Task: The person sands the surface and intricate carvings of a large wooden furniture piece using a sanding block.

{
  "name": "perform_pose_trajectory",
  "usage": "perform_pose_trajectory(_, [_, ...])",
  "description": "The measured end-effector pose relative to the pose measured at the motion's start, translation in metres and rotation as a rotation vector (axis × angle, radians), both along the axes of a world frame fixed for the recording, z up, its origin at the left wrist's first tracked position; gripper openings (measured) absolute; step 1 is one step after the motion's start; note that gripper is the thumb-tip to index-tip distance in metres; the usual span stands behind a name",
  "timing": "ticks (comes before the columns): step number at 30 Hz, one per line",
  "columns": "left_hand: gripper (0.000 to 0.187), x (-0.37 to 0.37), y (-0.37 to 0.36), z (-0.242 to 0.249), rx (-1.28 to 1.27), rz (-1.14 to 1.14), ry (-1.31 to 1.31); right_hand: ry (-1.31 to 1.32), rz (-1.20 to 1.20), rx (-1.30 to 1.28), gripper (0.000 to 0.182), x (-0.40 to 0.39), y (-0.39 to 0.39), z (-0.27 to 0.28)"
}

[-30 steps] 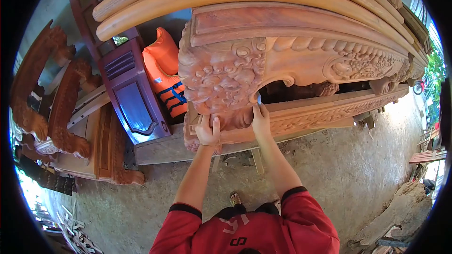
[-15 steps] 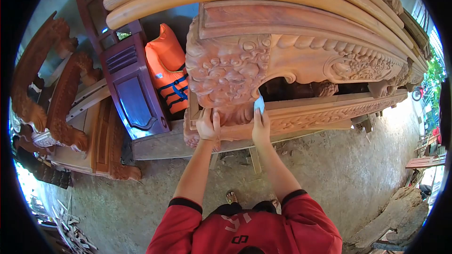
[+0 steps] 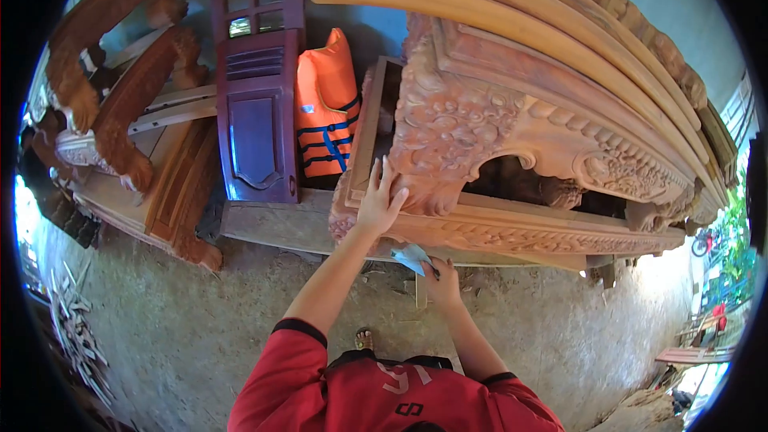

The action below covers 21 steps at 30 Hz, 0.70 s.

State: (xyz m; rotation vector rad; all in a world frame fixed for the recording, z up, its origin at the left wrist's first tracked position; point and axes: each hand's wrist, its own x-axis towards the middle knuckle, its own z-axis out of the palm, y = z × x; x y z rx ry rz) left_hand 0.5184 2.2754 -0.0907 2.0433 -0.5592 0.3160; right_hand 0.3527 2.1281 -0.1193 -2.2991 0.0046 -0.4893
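Observation:
My left hand (image 3: 381,206) lies with fingers spread on the left corner of a carved wooden furniture piece (image 3: 456,124), by its curled leg. In my right hand (image 3: 442,282), a light-blue folded piece of sandpaper (image 3: 411,257) is pinched, its dark side partly showing near the fingers. That hand is just below the lower carved rail (image 3: 496,234), apart from the wood. Deep floral relief covers the corner block, and a scalloped edge runs along the front. The whole piece rests on a wooden bench (image 3: 272,222).
Long smooth curved rails (image 3: 480,12) lie across the top of the piece. To the left, an orange life jacket (image 3: 326,104) stands beside a dark purple door panel (image 3: 256,132). More carved furniture parts (image 3: 132,116) are stacked farther left. Wood scraps (image 3: 76,336) litter the concrete floor.
My right hand has pulled down and away from the carved leg with the blue sandpaper. My left hand has loosened and spread its fingers on the corner. The view has swung left.

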Motion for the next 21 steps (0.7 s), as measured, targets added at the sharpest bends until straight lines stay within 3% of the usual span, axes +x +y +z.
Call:
perform_pose_trajectory(2, [0.082,-0.019,0.002,-0.022,0.023,0.086,-0.019,0.073,-0.006,0.105,0.018,-0.005,-0.006,0.002])
perform_pose_trajectory(5, [0.090,-0.063,0.010,-0.032,-0.114,-0.124,0.403,0.182,-0.001,0.319,0.018,-0.009,-0.010,0.008])
perform_pose_trajectory(8, [0.076,-0.095,0.021,-0.036,-0.282,-0.246,0.215,0.247,-0.032,0.490,0.020,-0.001,-0.006,0.022])
perform_pose_trajectory(10, [0.055,-0.118,0.038,0.004,-0.398,-0.672,0.956,0.183,-0.048,0.603,0.019,0.005,-0.011,0.024])
perform_pose_trajectory(11, [0.055,-0.119,0.038,0.005,-0.403,-0.663,0.958,0.189,-0.027,0.595,0.017,0.008,-0.014,0.029])
perform_pose_trajectory(13, [0.036,-0.118,0.032,0.008,-0.062,-0.506,0.974,0.054,-0.069,0.598,0.017,0.018,-0.024,0.027])
perform_pose_trajectory(14, [0.036,-0.115,0.031,0.006,-0.065,-0.500,0.974,-0.086,-0.117,0.598,0.018,0.024,-0.029,0.027])
perform_pose_trajectory(16, [0.028,-0.111,0.029,-0.002,-0.643,-0.202,0.444,-0.164,-0.358,0.829,0.023,0.043,-0.042,0.049])
perform_pose_trajectory(18, [0.024,-0.094,0.048,0.011,-0.703,0.053,0.479,-0.335,-0.367,0.635,0.031,0.068,-0.082,0.041])
perform_pose_trajectory(20, [0.021,-0.062,0.057,0.007,-0.561,0.353,0.133,-0.288,-0.425,0.336,0.038,0.094,-0.110,0.040])
perform_pose_trajectory(21, [0.021,-0.047,0.056,0.003,-0.567,0.363,0.139,-0.281,-0.417,0.329,0.038,0.105,-0.123,0.036])
